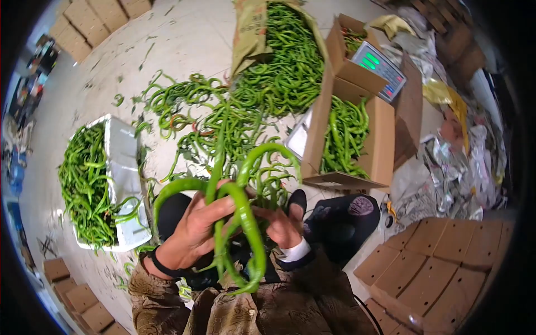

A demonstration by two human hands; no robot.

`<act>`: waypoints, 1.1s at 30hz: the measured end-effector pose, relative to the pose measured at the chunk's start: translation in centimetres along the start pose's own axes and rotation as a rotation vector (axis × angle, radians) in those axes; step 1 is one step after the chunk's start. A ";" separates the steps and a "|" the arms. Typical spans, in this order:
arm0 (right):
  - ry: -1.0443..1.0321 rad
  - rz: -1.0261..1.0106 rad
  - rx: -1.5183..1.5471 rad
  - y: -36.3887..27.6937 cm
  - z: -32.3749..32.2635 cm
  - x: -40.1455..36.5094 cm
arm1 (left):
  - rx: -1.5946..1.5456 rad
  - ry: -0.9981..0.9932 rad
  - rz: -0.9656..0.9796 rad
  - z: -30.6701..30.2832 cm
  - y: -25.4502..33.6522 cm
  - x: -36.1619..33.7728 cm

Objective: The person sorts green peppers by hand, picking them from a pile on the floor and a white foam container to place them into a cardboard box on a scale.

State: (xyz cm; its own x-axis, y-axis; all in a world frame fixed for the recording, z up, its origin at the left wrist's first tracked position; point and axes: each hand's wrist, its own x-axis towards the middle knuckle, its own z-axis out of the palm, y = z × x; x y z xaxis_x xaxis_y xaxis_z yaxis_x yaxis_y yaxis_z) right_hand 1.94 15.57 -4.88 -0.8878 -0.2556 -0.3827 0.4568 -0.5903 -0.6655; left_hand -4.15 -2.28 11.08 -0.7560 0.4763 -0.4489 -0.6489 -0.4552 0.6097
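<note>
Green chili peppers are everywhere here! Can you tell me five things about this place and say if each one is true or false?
1. The left hand is holding long green chili peppers. True.
2. The white foam box is full of tomatoes. False: the white foam box is full of green chilies.
3. The digital scale has glowing green numbers. True.
4. The big cardboard box in front of the digital scale is taped shut. False: that big cardboard box is open, with green chilies inside.
5. Some loose chilies lie on the floor. True.
</note>
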 end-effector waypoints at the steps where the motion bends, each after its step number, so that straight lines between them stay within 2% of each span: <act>1: 0.071 0.082 0.324 -2.8 2.3 -0.7 | 0.032 -0.064 -0.019 1.9 0.2 1.5; 2: -0.341 0.218 0.825 -1.5 -2.0 -1.8 | 0.016 -0.156 -0.056 4.3 0.7 2.8; 3: -0.331 0.188 0.828 1.5 -4.6 -1.9 | 0.071 -0.114 -0.023 6.3 0.2 4.6; 4: -0.266 0.015 0.619 3.2 -4.4 -1.3 | 0.126 -0.074 0.010 8.2 -0.3 6.3; 6: -0.113 -0.304 0.191 4.9 -3.6 0.0 | 0.339 -0.162 0.020 10.1 -1.5 11.3; 8: -0.087 0.102 0.188 2.3 -3.5 0.5 | 0.386 -0.163 -0.041 11.0 -2.4 14.8; 10: -0.120 0.018 0.223 3.8 -5.5 0.5 | 0.228 -0.182 -0.023 11.0 -3.9 16.1; 11: -0.170 -0.038 0.252 4.9 -6.5 0.5 | 0.251 -0.198 -0.042 10.5 -4.4 16.5; 15: -0.139 -0.123 0.130 2.0 -5.6 -0.8 | 0.191 -0.202 -0.101 8.9 -6.0 16.7; 17: -0.096 -0.245 0.150 -0.5 -3.8 -2.0 | 0.154 -0.223 -0.107 9.1 -6.1 16.3; 18: -0.091 -0.242 0.154 0.8 -4.7 -1.2 | 0.113 -0.245 -0.104 9.1 -6.2 16.1; 20: -0.073 -0.201 -0.072 3.2 -6.1 1.0 | 0.124 -0.240 -0.117 8.2 -6.5 16.2; 22: -0.079 -0.165 -0.086 2.6 -6.4 0.0 | 0.069 -0.324 -0.122 6.9 -7.1 16.5; 24: -0.042 -0.423 -0.208 2.0 -6.4 -0.7 | 0.004 -0.322 -0.101 6.5 -7.6 16.2; 25: -0.033 -0.328 -0.265 1.7 -6.7 -0.6 | -0.007 -0.311 -0.122 6.1 -7.8 16.3; 26: -0.027 -0.323 -0.260 1.7 -6.5 -0.8 | -0.019 -0.299 -0.141 5.7 -7.9 16.4; 28: -0.017 -0.379 0.069 1.6 -5.9 -1.2 | -0.002 -0.302 -0.132 5.4 -8.2 16.2; 29: 0.054 -0.413 0.030 0.2 -5.0 -1.3 | 0.020 -0.313 -0.118 5.5 -8.2 16.1; 32: 0.079 -0.467 0.001 -1.8 -4.0 -2.3 | 0.010 -0.240 -0.114 5.9 -8.2 15.4; 33: 0.029 -0.222 0.360 -0.8 -4.7 -2.5 | -0.012 -0.242 -0.107 5.8 -8.2 15.3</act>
State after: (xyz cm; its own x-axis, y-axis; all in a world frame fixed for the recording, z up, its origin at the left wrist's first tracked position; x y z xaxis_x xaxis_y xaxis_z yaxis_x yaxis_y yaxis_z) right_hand 4.06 20.32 -6.41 -0.9581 -0.0734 -0.2768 0.2014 -0.8598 -0.4693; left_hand -9.90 13.13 2.97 -0.6416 0.6874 -0.3403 -0.7258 -0.4007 0.5592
